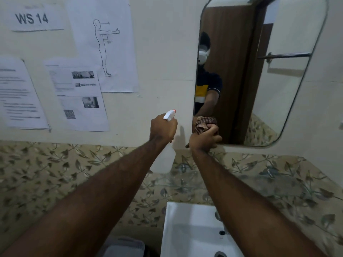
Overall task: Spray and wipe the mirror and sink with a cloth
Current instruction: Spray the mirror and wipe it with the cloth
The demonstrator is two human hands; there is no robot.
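My left hand [163,127] grips a translucent white spray bottle [164,160] by its neck, its red-tipped nozzle aimed toward the wall just left of the mirror [282,86]. My right hand [205,138] is closed on a bunched brown patterned cloth [201,125], pressed against the mirror's lower left corner. The mirror is tall with rounded corners and reflects a person, a brown door and a towel bar. A white sink [187,230] lies below, between my forearms, partly covered by my right arm.
Several printed paper sheets [81,97] hang on the cream wall to the left of the mirror. A leaf-patterned tile band [55,167] runs below them. A glass shelf [259,180] sits under the mirror. A grey object [122,245] lies at the bottom, left of the sink.
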